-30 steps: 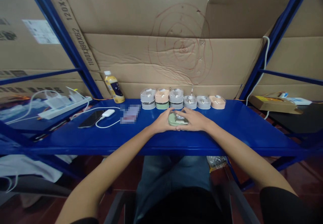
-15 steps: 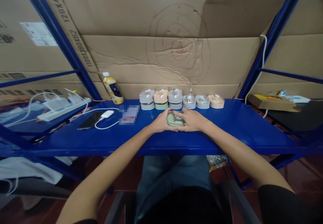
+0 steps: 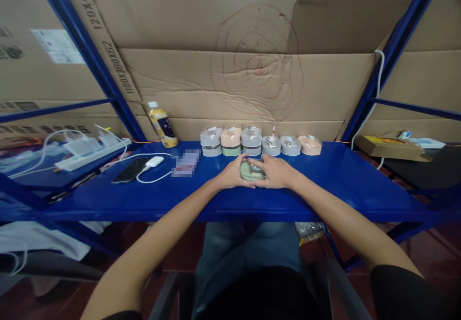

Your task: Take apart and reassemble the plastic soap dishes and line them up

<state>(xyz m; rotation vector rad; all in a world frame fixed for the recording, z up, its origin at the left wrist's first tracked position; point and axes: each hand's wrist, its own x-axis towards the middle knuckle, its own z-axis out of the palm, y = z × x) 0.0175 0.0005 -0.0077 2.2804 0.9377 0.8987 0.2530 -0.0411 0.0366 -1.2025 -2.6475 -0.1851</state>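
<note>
A small green rounded case [image 3: 247,172], with what looks like a clear lid, sits on the blue tabletop between my two hands. My left hand [image 3: 230,174] curls round its left side. On the other side my right hand [image 3: 278,172] grips it, with fingers over the top that hide part of the lid. Behind the hands stands a row of similar cases: a grey stack [image 3: 211,142], a peach case on a green one [image 3: 231,140], another grey stack [image 3: 251,140], two single grey cases [image 3: 290,145] and a single peach case [image 3: 310,145].
To the left lie a black phone [image 3: 130,171], a white charger [image 3: 154,161] with cable, and a blurred-out packet [image 3: 186,163]. A yellow bottle [image 3: 163,127] leans near the cardboard wall [image 3: 187,75]. Farther out are a power strip [image 3: 90,155] and, at right, an open carton [image 3: 392,148].
The whole view has shifted slightly. Both hands keep about the same hold on the green case, and the right fingers have moved only a little on its lid.
</note>
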